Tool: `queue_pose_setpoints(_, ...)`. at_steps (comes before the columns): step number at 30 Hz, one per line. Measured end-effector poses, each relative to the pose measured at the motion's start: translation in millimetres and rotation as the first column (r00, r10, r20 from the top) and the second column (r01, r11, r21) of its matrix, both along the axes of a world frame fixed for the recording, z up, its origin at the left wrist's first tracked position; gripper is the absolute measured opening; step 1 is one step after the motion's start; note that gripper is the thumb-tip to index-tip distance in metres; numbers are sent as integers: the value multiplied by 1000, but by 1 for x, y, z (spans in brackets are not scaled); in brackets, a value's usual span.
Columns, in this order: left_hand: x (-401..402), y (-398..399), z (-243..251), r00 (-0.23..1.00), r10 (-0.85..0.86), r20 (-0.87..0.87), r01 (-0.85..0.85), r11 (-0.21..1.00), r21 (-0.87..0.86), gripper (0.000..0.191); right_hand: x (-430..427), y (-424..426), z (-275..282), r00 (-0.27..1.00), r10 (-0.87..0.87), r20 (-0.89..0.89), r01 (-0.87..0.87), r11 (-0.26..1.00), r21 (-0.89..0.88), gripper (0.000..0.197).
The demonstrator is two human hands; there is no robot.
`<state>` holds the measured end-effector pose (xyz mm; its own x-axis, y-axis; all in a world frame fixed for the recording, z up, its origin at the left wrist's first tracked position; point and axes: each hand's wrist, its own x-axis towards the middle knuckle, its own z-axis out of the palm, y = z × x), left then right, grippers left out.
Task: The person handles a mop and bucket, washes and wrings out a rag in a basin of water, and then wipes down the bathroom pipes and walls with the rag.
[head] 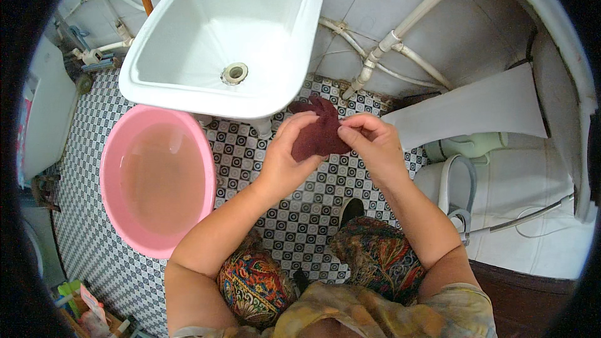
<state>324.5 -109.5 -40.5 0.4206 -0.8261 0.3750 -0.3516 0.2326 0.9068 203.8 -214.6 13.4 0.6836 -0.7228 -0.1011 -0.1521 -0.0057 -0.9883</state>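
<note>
A dark maroon cloth (315,138), bunched and folded, is held up between my two hands over the tiled floor. My left hand (292,150) grips its left side, with the fingers over the top and the thumb beneath. At the cloth's right edge, my right hand (373,143) pinches it between thumb and fingers. Just beyond the cloth stands a white ceramic washbasin (225,98) with a bare drain hole (235,73). To the left, a pink plastic tub (111,183) on the floor holds cloudy brownish water (164,183).
White pipes (389,40) run along the tiled wall, right of the basin. A pale green jug-like container (469,145) and a grey bucket-like container (432,188) stand at the right beside a white slab (465,105). Small items fill a box (94,314) at the lower left.
</note>
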Motion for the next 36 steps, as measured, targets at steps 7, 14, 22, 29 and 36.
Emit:
queue_pose_setpoints(7, 3, 4, -5, 986, 2, -168, 3, 999, 33, 51, -6, -15, -9, 969, 75, -237, -86, 996, -34, 16)
queue_pose_setpoints(14, 3, 8, 5, 864, 66, -500, 2, 991, 133, 41, -6, -17, -10, 904, 178, -389, -369, 784, -499, 17)
queue_pose_setpoints(22, 5, 7, 1, 683, 3, -730, 34, 999, 37, 39, -11, -26, -4, 840, 381, -385, -510, 798, -322, 17)
queue_pose_setpoints(29, 11, 9, -7, 497, -124, -859, 124, 990, -71, 46, -21, -41, 6, 977, 77, 199, -139, 936, 323, 15)
queue_pose_setpoints(36, 17, 23, -7, 634, 16, -773, 132, 983, 128, 41, -9, -101, 16, 942, -268, 204, 248, 962, 118, 15)
